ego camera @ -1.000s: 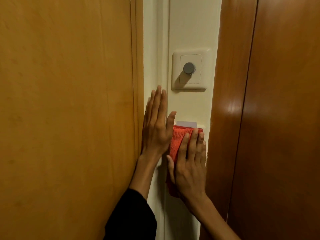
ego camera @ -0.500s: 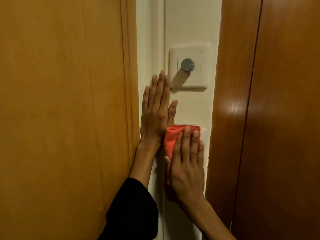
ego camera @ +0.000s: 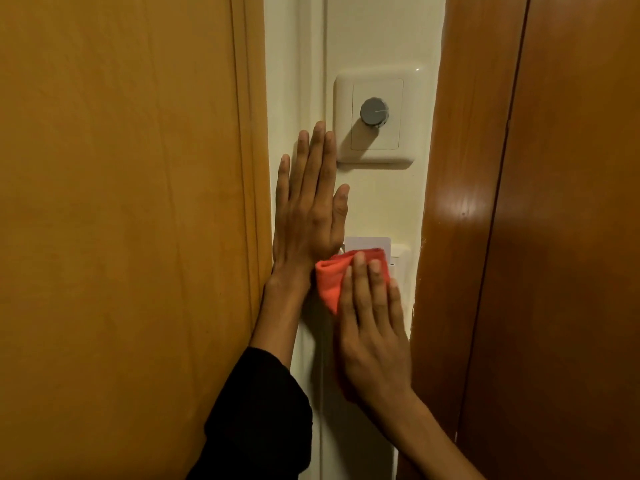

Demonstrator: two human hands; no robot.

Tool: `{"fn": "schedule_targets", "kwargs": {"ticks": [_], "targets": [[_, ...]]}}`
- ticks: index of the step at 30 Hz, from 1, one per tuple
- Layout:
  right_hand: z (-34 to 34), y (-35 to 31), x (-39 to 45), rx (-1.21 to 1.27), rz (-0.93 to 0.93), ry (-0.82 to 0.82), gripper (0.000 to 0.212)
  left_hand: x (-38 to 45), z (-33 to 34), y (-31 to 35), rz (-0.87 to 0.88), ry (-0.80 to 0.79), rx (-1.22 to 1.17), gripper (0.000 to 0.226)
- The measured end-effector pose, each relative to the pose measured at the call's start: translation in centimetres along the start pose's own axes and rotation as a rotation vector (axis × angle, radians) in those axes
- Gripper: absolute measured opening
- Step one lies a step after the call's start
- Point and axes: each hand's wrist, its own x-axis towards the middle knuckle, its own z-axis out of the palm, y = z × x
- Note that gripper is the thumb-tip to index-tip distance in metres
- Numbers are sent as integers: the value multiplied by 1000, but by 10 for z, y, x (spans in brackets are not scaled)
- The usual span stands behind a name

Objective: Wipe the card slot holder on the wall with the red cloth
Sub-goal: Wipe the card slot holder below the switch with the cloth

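Observation:
The red cloth (ego camera: 334,275) is pressed flat against the cream wall by my right hand (ego camera: 372,327), fingers pointing up. It covers most of the card slot holder (ego camera: 401,259), whose cream right edge shows beside the cloth. A white card (ego camera: 367,243) sticks up from the holder's top. My left hand (ego camera: 308,209) lies flat on the wall just left of the holder, fingers spread upward, holding nothing.
A cream switch plate with a grey round knob (ego camera: 374,112) sits on the wall above the holder. An orange-brown wooden panel (ego camera: 121,220) closes the left side; a darker glossy wooden door frame (ego camera: 460,202) stands on the right. The cream wall strip between them is narrow.
My left hand has slid up the wall toward the switch plate. My right hand has shifted the cloth slightly, and the white card's top edge shows again above it.

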Motion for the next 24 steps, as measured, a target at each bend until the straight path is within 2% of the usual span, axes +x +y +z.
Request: {"fn": "schedule_targets", "kwargs": {"ticks": [2,5,10,13,17,20,24], "targets": [[-1,6,-19,-39,-85,-72,83,-1,-1,1,-5,-5,-12,60],[-12,25,-43,-80,-40,-155,106,-3,-4,3,-12,-25,-21,60],[-11,24,3,27,151,-9,77,-2,-5,5,-20,-28,-19,60],[-1,7,8,15,26,-5,66,-1,-4,3,-15,-14,-15,60],[-4,22,-38,-80,-109,-121,77,-1,-4,4,-13,-28,-28,59],[-11,29,-42,-46,-19,-115,86,-4,-6,5,-16,-30,-36,59],[-8,14,7,50,132,15,79,-2,-2,2,-13,-10,-16,59]]}}
